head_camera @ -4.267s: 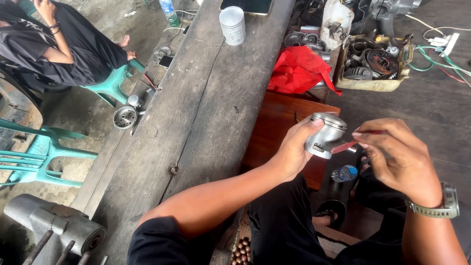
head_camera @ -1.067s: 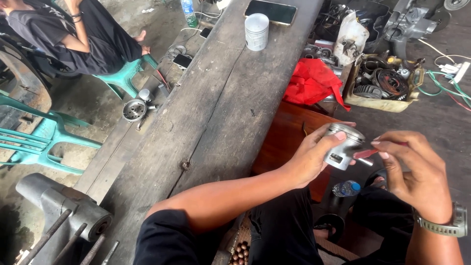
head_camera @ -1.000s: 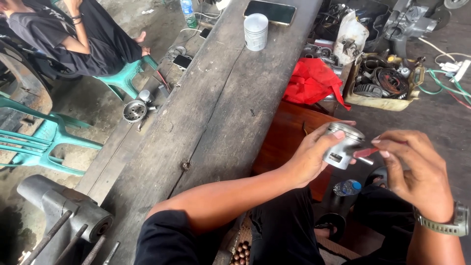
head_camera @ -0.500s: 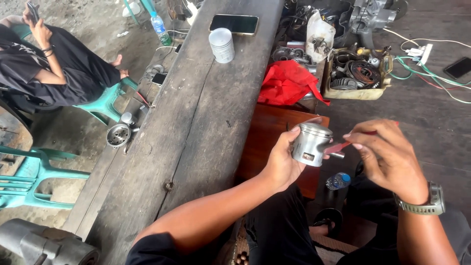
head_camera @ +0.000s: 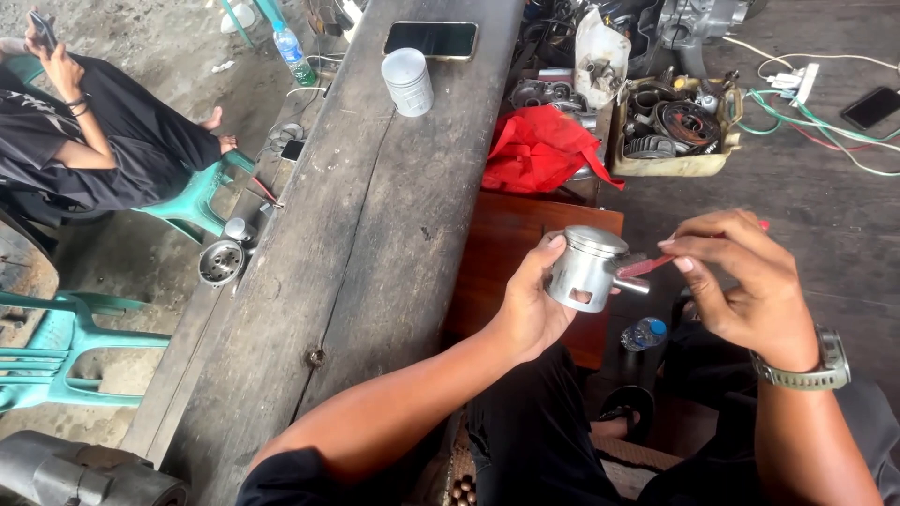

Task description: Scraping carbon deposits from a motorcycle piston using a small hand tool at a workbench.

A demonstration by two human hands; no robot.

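Observation:
My left hand [head_camera: 531, 302] grips a silver metal piston [head_camera: 581, 266], crown up, with a short pin sticking out of its right side. My right hand [head_camera: 741, 286] pinches a thin red-handled tool [head_camera: 647, 266] whose tip meets the piston at that pin. Both hands hover over a brown wooden stool [head_camera: 511, 258], above my lap. A watch sits on my right wrist.
A long worn wooden bench [head_camera: 356, 253] runs up the left, with a white cylinder [head_camera: 409, 81] and a dark phone [head_camera: 431, 39] at its far end. A red cloth [head_camera: 544, 150], a tray of engine parts [head_camera: 675, 131] and cables lie beyond. A person sits on a green chair [head_camera: 192, 201] at left.
The view has shifted a little; my hands keep the piston and red tool together, with the piston turned slightly in my left hand.

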